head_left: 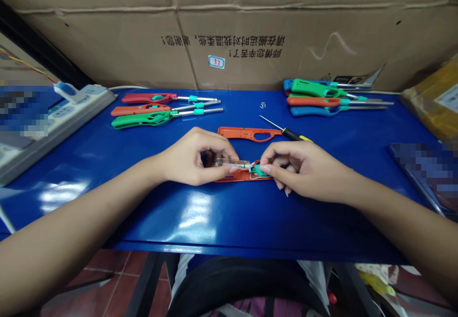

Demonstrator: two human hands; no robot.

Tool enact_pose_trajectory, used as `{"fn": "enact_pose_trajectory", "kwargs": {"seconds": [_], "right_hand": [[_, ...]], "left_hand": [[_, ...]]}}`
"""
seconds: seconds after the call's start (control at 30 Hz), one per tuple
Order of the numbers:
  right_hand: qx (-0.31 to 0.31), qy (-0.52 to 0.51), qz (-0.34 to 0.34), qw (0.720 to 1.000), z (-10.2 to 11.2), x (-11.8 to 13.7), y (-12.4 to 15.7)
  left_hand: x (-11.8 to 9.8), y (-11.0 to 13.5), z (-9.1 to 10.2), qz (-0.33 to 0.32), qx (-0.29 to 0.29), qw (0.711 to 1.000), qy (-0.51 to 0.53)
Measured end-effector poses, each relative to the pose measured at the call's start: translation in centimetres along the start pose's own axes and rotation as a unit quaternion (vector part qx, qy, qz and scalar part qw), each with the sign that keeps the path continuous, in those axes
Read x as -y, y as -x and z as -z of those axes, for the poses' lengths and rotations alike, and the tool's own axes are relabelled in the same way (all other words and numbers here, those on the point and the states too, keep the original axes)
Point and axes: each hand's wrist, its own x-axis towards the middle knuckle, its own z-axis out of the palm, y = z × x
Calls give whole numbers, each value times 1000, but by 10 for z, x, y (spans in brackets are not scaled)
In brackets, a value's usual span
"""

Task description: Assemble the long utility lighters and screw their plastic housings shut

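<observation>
Both hands meet at the middle of the blue table over an opened orange lighter shell. My left hand is closed in a pinch on a small metal inner part lying in the shell. My right hand is closed too, its fingertips pinching a teal trigger piece at the shell's right end. Just behind the hands lies the other orange shell half, and a screwdriver with a black and yellow handle rests beside it.
Three long lighters, red, orange and green, lie at the back left. A stack of green, orange and blue lighters lies at the back right. A white power strip sits far left. Cardboard boxes wall off the back.
</observation>
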Motion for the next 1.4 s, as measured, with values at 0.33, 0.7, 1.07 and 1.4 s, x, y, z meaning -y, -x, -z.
{"fn": "enact_pose_trajectory", "kwargs": {"seconds": [0.33,0.7,1.07,1.4], "right_hand": [[2,-1,-1,1000,0,-1,2],[2,4,6,1000,0,-2,1],[0,2,4,1000,-1,-2,1],[-4,5,12,1000,-1,-2,0]], "left_hand": [[2,0,0,-16,2,1000,-3],[2,1,0,-20,5,1000,-8],[4,2,-2,-21,13,1000,-5],[3,2,-2,-19,1,1000,-7]]}}
